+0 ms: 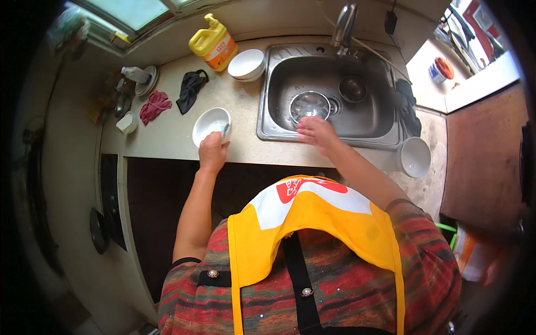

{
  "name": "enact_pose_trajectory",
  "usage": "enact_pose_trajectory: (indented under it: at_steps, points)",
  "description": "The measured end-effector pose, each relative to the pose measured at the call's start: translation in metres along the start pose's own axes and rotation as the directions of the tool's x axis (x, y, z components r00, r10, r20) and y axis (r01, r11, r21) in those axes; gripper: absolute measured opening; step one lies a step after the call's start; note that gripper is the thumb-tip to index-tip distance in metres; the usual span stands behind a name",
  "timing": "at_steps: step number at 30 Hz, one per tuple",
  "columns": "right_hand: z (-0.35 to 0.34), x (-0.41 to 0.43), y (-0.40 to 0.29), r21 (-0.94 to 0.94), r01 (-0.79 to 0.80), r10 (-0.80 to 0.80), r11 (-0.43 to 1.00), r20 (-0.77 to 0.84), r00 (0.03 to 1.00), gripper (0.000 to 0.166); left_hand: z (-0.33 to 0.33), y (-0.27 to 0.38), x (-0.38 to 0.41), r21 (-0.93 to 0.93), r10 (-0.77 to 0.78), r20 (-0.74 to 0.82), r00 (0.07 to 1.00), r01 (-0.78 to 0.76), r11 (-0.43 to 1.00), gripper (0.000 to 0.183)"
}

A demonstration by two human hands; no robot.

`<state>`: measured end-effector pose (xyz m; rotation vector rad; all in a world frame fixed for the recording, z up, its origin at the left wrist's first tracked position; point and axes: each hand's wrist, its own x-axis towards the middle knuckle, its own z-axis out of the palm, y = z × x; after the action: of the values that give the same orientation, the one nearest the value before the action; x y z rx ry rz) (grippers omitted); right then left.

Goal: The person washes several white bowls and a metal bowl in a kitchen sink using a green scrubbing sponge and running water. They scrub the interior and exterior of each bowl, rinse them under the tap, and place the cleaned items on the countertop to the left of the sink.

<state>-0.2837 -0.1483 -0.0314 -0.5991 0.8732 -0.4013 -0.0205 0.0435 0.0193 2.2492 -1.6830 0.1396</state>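
My left hand (214,151) grips the near rim of a white bowl (212,119) on the countertop, left of the sink. Something greenish, too unclear to name, lies inside that bowl by my fingertips. Over the front edge of the stainless steel sink (278,133) is my right hand (317,132), its fingers extended and nothing seen in it. Just beyond those fingers a round metal bowl (310,105) sits in the basin beside the drain (335,105). Farther back in the basin lies a smaller dark round metal dish (352,89).
Stacked white bowls (246,65) and a yellow detergent jug (215,45) stand behind. A dark cloth (191,90), a red cloth (155,107) and stacked plates (147,81) lie left. The faucet (344,31) rises behind the sink; another white bowl (413,157) is at its right corner.
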Motion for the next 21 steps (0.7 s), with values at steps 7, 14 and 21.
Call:
enact_pose_trajectory:
  at_steps: [7,14,21]
  points:
    - [-0.092,0.030,-0.013,0.102,0.108,-0.068,0.989,-0.337,0.939,0.016,0.026,-0.051,0.021,0.096,-0.162,0.111,0.981,0.152,0.984,0.022]
    - [-0.089,0.040,-0.006,0.061,0.055,-0.024,0.997,-0.424,0.905,0.010,0.056,-0.083,0.031,0.084,-0.067,0.069,0.995,0.061,0.995,0.022]
    - [-0.074,0.070,0.007,-0.066,0.002,-0.036,0.998,-0.523,0.852,0.012,0.062,-0.097,0.031,0.030,-0.020,0.088,0.996,0.017,0.999,0.019]
